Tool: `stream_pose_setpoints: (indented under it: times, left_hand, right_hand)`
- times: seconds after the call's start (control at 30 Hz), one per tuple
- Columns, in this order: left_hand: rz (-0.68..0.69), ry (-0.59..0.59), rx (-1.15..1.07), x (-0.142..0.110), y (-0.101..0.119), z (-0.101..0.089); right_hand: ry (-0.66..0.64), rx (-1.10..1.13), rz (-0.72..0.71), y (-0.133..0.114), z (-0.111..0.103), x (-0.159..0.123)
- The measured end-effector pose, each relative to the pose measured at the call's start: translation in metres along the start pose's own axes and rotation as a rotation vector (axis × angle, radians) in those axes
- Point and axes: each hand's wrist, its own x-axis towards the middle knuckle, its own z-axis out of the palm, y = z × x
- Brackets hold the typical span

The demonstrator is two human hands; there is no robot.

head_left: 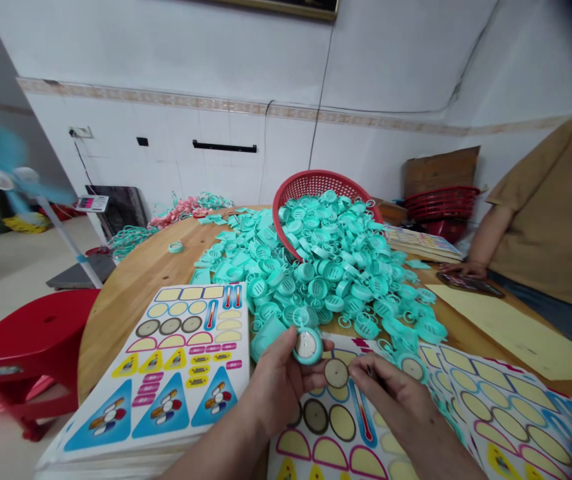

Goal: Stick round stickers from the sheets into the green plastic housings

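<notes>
Sheets of stickers (326, 457) lay on the wooden table (131, 293) beneath the two bare hands I was watching. The left hand (281, 373) had its fingers closed round a small turquoise case (308, 346), round, its silvery face turned up. Just beside it, the right hand (391, 393) pinched the edge of a round sticker (337, 373), pale with a dark rim, between thumb and fingertips, above the sheets. Beyond the hands spread a heap of turquoise pieces (246, 267), and a red basket (291, 190) lay tipped among them, full of more. A thick stack of printed sheets (191, 340) stood near the left forearm. Across to the right, another person (556, 200) in a brown top rested a hand on a phone (471, 285), near a yellowish sheet (516, 333).
</notes>
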Motion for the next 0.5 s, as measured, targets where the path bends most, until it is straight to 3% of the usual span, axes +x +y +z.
stream_pose_setpoints:
  times: [0.37, 0.5]
  left_hand:
    - [-0.016, 0.017, 0.024, 0.0009, -0.0019, 0.0012]
    - [-0.019, 0.024, 0.025, 0.0005, -0.0026, 0.0017]
  right_hand:
    - [0.018, -0.018, -0.015, 0.0080, -0.0001, 0.0047]
    - [-0.040, -0.073, -0.009, 0.0041, -0.0045, 0.0047]
